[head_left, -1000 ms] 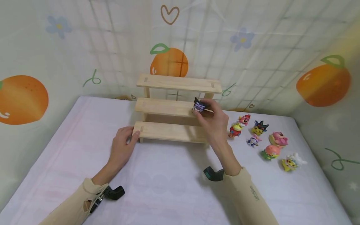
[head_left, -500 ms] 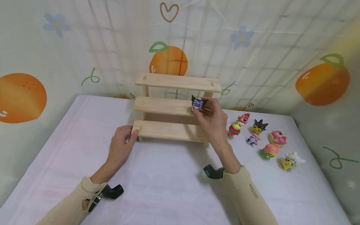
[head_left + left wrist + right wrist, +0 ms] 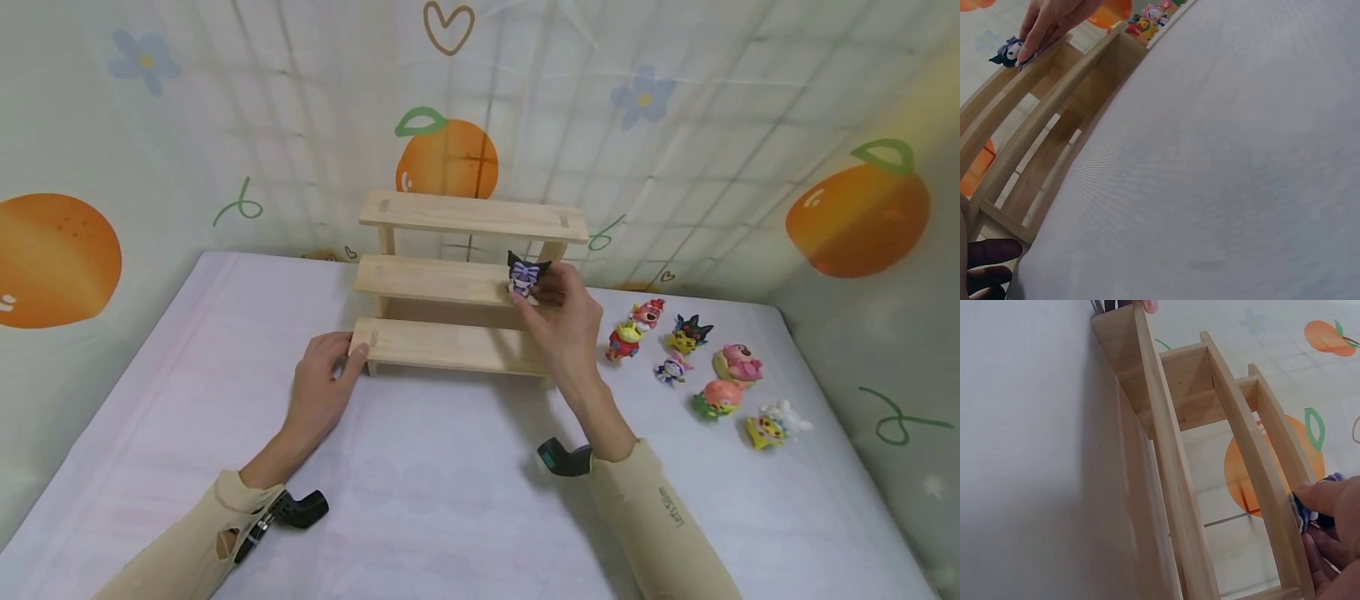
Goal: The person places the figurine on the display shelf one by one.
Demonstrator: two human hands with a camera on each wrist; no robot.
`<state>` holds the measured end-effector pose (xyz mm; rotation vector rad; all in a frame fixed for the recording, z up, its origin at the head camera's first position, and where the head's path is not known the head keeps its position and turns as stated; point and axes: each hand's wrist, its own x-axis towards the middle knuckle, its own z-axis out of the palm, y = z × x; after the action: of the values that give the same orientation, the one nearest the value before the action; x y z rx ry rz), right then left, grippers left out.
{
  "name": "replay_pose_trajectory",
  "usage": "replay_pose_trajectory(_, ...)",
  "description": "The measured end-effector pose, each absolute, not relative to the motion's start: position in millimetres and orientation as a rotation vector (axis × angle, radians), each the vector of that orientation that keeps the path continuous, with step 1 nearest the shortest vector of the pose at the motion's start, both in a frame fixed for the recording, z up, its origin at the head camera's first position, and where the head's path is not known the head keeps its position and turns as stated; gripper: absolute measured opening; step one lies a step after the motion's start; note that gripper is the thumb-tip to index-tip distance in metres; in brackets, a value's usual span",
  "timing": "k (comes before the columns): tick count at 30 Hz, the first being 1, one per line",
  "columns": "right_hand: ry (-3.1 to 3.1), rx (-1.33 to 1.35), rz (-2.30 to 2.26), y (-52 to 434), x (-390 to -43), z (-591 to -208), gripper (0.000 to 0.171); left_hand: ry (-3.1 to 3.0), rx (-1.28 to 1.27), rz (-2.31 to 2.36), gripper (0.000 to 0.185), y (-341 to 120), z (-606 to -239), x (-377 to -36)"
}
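A three-tier wooden display stand (image 3: 450,346) stands on the table in the head view. At the right part of its middle shelf, my right hand (image 3: 564,325) pinches a small figurine (image 3: 525,277) with black pointed ears and a purple bow. The figurine is upright, its base close over that shelf, and the fingers hide part of it. In the right wrist view the thumb (image 3: 1322,499) and fingers wrap the figurine's side. My left hand (image 3: 321,387) grips the left end of the bottom shelf, thumb on top; its fingers (image 3: 991,253) show beside the stand's end in the left wrist view.
Several figurines lie or stand on the table right of the stand, among them a pink bear figurine (image 3: 738,365), a peach-topped figurine (image 3: 718,398) and a white-eared yellow figurine (image 3: 768,429). A printed curtain (image 3: 337,100) hangs close behind the stand.
The figurine in my right hand has turned to face more forward and shifted slightly left along the middle shelf. My left hand keeps its grip on the stand.
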<state>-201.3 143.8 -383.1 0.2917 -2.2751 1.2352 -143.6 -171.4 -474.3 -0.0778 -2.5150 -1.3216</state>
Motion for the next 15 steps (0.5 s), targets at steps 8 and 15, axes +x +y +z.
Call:
replay_pose_trajectory(8, -2.268, 0.305, 1.252, 141.1, -202.0, -382.4, 0.046, -2.507, -0.074, -1.316, 0.038, -170.4, -474.8, -144.8)
replay_pose_trajectory(15, -2.290, 0.315, 1.250, 132.2, -203.0, -380.4, 0.045, -2.507, -0.065, -1.319, 0.038, -169.4, -474.4, -143.4)
